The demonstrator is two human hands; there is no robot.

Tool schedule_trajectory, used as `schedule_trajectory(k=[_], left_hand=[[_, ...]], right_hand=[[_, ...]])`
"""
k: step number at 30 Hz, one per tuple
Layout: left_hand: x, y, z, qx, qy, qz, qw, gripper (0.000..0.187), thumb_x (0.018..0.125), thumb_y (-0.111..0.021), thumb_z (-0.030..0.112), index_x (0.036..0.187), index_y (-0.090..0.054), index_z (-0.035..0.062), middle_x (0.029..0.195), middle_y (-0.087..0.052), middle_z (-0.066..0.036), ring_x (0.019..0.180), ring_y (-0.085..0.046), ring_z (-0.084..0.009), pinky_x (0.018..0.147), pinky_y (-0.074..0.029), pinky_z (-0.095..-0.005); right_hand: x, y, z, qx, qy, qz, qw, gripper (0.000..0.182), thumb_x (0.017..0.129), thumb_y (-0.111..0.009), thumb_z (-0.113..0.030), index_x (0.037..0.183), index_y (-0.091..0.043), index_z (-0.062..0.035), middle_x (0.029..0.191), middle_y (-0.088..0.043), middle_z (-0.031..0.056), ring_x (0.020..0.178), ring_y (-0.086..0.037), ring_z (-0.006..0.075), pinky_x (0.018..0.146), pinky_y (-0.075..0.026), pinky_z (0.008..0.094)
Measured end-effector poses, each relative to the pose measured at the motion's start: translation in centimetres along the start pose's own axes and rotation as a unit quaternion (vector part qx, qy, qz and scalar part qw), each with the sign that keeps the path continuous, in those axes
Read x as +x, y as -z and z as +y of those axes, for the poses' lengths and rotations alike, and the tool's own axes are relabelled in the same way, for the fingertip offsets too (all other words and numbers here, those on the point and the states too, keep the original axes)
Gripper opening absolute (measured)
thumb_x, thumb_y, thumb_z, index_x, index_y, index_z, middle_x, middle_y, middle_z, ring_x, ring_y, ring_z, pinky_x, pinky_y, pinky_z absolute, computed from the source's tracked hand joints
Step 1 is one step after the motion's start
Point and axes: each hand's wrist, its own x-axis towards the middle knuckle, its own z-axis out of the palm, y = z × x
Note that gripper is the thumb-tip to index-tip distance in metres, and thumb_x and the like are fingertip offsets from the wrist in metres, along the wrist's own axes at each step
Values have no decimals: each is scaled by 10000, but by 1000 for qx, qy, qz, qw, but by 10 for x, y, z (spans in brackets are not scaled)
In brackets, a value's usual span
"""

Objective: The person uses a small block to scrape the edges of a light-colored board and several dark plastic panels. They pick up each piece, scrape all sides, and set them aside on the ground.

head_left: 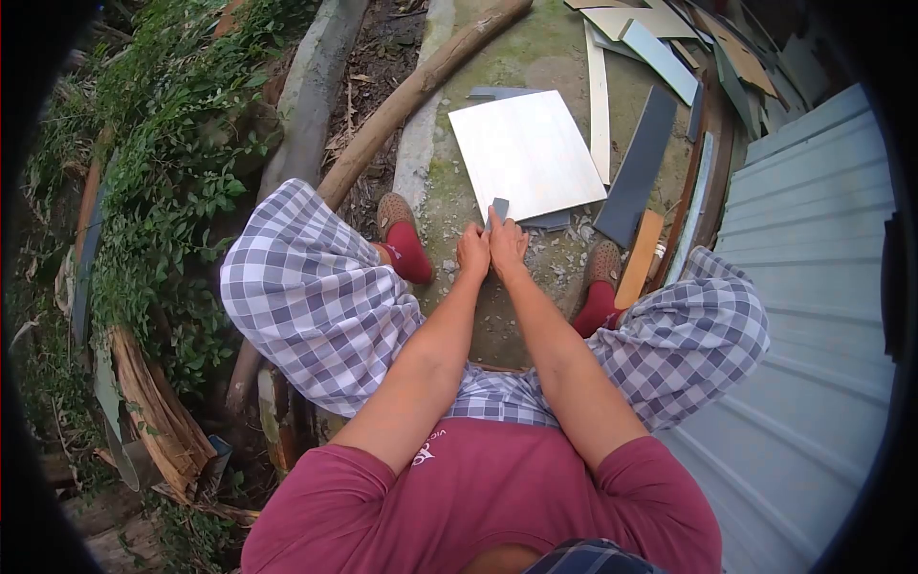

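Note:
My left hand point(472, 251) and my right hand point(508, 247) are close together, low in front of my feet. Between them sticks up a small flat grey piece point(499, 207), its far end over the near edge of a square white board point(526, 153). Fingers of both hands are closed around the near part of that piece, which they mostly hide. The white board lies on the ground, with grey strips point(550, 221) showing from under its edges. Small grey chips point(572, 239) are scattered just right of my hands.
A long dark grey board point(641, 163) and an orange-brown wooden strip point(639, 258) lie by my right shoe. Offcuts point(660, 57) are piled at the back right. A wooden pole point(411, 96) lies left of the concrete, plants point(191, 172) beyond. Corrugated metal sheet point(794, 287) borders the right.

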Motion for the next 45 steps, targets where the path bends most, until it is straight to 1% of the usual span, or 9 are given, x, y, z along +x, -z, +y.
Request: schedule_trajectory(k=[8,14,22,26,28,35,41,44,45], left_hand=[[-3,-28,8,-40,44,-20,998,245,776,-643,256,815,-598,18,813,-641,-176,792,-614,-335,703,-464,-415],[2,-34,5,-99,70,-61,991,342,798,-608,350,835,-646,12,835,-651,-179,786,-627,-299,716,-467,-379],[-1,-45,-1,-171,103,-87,976,395,824,-564,377,826,-648,-9,799,-646,-193,758,-629,-291,703,-463,-376],[1,-42,4,-152,96,-103,978,402,845,-537,371,823,-642,-16,781,-636,-208,760,-624,-310,699,-458,-389],[2,-51,-2,-159,98,-105,977,405,849,-530,371,828,-639,-18,775,-633,-212,767,-622,-319,700,-455,-395],[-1,-53,-3,-239,119,-125,956,337,859,-533,297,819,-623,-25,702,-639,-134,577,-625,-215,590,-478,-327],[-9,-43,5,-246,121,-131,953,244,854,-511,199,823,-614,-21,668,-638,-102,539,-618,-171,551,-492,-304],[-11,-42,8,-271,120,-143,944,189,843,-500,154,834,-609,-1,658,-639,-93,526,-612,-158,532,-492,-290],[-11,-41,11,-264,120,-148,946,178,836,-500,144,827,-607,2,658,-639,-93,522,-609,-156,520,-488,-286]], right_hand=[[-6,12,26,86,-59,-23,994,464,839,-522,-202,1296,-449,-238,960,-522,177,928,-543,343,794,-447,446],[-12,13,26,173,-104,46,978,475,864,-493,-243,1327,-390,-215,951,-512,193,919,-533,370,794,-431,465],[-13,14,33,329,-187,46,925,598,851,-513,-362,1334,-323,-65,1132,-538,272,1045,-518,420,865,-413,453],[-10,13,34,344,-182,46,920,622,834,-545,-374,1322,-351,-39,1188,-515,264,1087,-511,391,913,-391,408],[-9,12,38,333,-171,47,926,602,840,-517,-380,1331,-344,-77,1146,-538,267,1051,-520,416,888,-401,454],[-13,18,43,318,-153,28,935,577,838,-531,-347,1321,-356,-84,1135,-540,267,1038,-523,417,881,-409,438],[-15,11,48,288,-149,41,945,533,842,-533,-348,1305,-395,-122,1062,-588,232,978,-571,374,808,-436,428],[-12,15,49,314,-174,78,930,447,839,-540,-336,1223,-502,-112,985,-615,206,890,-596,340,776,-447,396],[-10,9,51,322,-167,117,924,390,843,-547,-303,1172,-551,-92,904,-623,164,789,-604,263,722,-462,359]])
